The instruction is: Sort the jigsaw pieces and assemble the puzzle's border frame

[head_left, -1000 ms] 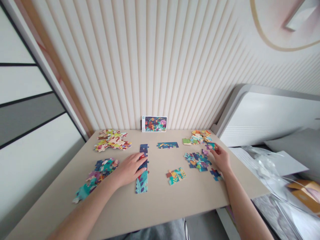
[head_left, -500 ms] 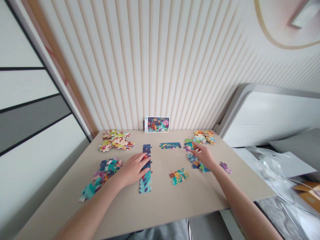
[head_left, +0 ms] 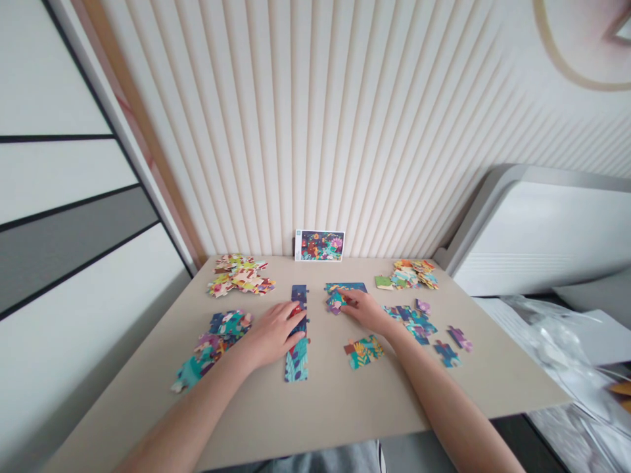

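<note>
My left hand lies with its fingers spread on an upright strip of joined jigsaw pieces, dark blue at the top and teal at the bottom. In my right hand is a teal and purple puzzle piece, gripped at its right side by the fingertips. That piece is just below a short horizontal dark blue strip of joined pieces; whether they touch I cannot tell. Nearer to me lies a small joined section with yellow leaves.
Loose puzzle pieces form piles at the back left, front left and back right. More blue pieces and a purple piece are on the right. A picture card leans against the ribbed wall.
My right hand has moved left from the pieces on the right to the horizontal strip, bringing a teal and purple piece. My left hand stays on the upright strip. The view has shifted slightly.
</note>
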`<state>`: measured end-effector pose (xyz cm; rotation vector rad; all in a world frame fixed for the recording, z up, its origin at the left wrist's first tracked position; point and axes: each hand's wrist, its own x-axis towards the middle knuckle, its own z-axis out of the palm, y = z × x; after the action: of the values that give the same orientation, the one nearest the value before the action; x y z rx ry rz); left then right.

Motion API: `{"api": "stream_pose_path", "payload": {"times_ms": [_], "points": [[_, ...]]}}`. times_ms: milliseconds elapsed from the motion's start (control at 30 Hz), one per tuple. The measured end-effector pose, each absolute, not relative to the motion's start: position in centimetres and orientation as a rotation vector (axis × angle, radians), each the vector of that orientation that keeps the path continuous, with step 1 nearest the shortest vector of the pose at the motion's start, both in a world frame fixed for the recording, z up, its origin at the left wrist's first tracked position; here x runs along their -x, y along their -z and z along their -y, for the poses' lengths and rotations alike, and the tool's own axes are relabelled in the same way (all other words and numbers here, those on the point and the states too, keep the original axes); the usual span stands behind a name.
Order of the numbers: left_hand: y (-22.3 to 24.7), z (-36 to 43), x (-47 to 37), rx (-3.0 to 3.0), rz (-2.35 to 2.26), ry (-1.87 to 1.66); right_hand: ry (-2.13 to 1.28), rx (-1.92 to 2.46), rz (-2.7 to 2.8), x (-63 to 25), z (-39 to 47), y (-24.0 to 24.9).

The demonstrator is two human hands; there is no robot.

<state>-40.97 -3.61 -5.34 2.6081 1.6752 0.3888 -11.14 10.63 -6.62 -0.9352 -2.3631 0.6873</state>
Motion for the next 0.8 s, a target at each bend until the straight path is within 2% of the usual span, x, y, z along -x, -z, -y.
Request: {"api": "stream_pose_path", "payload": {"times_ms": [500,800], "points": [[5.9,3.4,41.2,-2.581,-1.643,-0.471,-0.52,0.978,2.405,10.3,-9.2,5.5],[6.1,3.4,41.3,-2.581,-1.628,-0.473,-0.421,1.035,2.412,5.3,-10.4,5.2]]}}
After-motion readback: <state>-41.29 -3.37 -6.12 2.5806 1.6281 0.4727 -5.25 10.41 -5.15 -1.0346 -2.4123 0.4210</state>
